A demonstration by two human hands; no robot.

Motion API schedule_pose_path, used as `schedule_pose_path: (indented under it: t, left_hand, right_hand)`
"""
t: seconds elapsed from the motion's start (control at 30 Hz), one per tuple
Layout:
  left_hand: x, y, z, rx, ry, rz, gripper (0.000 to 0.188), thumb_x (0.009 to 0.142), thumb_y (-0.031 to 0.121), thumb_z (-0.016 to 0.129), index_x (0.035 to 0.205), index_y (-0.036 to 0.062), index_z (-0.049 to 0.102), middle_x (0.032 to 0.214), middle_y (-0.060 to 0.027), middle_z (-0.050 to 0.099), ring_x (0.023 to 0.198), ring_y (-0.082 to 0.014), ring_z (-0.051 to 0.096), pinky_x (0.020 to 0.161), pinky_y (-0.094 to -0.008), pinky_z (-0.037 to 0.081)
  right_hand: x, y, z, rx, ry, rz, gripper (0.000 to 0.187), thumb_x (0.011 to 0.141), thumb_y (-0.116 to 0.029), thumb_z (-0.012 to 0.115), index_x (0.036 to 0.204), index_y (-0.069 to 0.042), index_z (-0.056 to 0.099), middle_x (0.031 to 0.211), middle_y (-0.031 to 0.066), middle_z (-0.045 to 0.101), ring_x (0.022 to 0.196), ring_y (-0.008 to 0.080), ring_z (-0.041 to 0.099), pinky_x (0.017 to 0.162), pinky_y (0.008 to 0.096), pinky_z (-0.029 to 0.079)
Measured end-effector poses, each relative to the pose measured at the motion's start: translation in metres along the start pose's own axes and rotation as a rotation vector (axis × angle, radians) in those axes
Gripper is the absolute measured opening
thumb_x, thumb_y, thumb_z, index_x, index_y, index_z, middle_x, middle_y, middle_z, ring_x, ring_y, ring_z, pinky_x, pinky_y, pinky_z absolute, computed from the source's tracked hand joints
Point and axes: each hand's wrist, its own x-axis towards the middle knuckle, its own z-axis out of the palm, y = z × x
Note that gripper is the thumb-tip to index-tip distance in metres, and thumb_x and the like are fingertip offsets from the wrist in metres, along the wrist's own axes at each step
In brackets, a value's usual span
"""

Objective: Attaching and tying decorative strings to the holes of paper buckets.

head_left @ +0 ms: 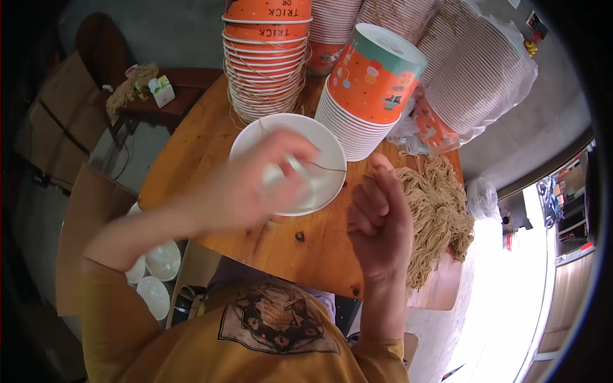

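A white paper bucket (329,143) stands on the wooden table before me, its round mouth facing up. My left hand (271,175) is over its mouth, smeared by motion, so its fingers and anything in them cannot be made out. A thin brown string (327,168) crosses the bucket's right side to the rim. Right of the bucket is my right hand (382,217), palm toward me, with its fingers curled and the tips of thumb and forefinger close together. Whatever they may pinch is too small to see. Another string lies over the far rim.
Behind stand a tall stack of orange buckets (267,67) with strings and an upturned orange bucket stack (377,76). Plastic-wrapped stacks (476,73) fill the back right. A heap of tan strings (437,214) lies at the table's right edge. White buckets (153,297) sit low at left.
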Motion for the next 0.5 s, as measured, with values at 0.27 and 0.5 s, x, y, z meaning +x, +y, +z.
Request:
schedule_pose_path:
  t: [0.27, 0.5]
  left_hand:
    - [-0.022, 0.022, 0.065, -0.552, 0.034, -0.294, 0.041, 0.092, -0.002, 0.054, 0.129, 0.0037, 0.039, 0.084, -0.0043, 0.054, 0.071, -0.0083, 0.055, 0.064, -0.0227, 0.046]
    - [-0.043, 0.012, 0.049, -0.295, -0.127, -0.357, 0.028, 0.097, 0.005, 0.051, 0.124, 0.0034, 0.044, 0.096, -0.0067, 0.064, 0.08, -0.0088, 0.06, 0.068, -0.0232, 0.049]
  right_hand:
    - [-0.002, 0.002, 0.003, 0.039, -0.132, -0.108, 0.021, 0.099, -0.012, 0.047, 0.118, -0.004, 0.051, 0.065, -0.0058, 0.033, 0.051, 0.0031, 0.026, 0.043, 0.0188, 0.022]
    - [-0.002, -0.001, -0.056, -0.133, 0.004, -0.216, 0.019, 0.098, -0.013, 0.05, 0.114, -0.006, 0.055, 0.067, -0.0047, 0.041, 0.056, 0.0025, 0.034, 0.048, 0.0176, 0.028]
